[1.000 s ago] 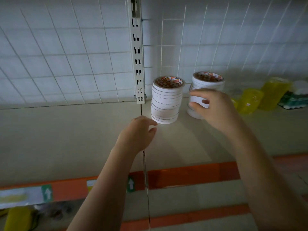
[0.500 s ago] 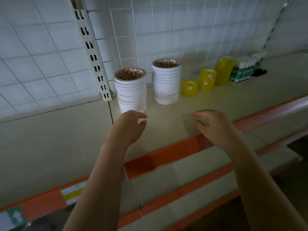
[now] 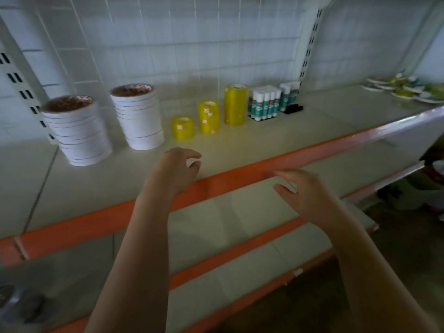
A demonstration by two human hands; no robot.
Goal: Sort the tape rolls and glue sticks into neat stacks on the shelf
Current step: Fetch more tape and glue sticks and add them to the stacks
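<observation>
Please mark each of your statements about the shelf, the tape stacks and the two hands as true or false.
1. Two stacks of white tape rolls stand on the shelf. True.
2. The left hand holds a yellow tape roll. False: it holds nothing.
3. The three yellow tape stacks rise in height toward the right. True.
4. The glue sticks lie flat. False: they stand upright.
5. The right hand grips a white roll. False: it is empty.

A white wire-grid back panel (image 3: 192, 44) fills the frame's upper half, dimly lit. Beige shelves (image 3: 240, 150) edged with orange strips (image 3: 72, 227) descend toward lower right.
</observation>
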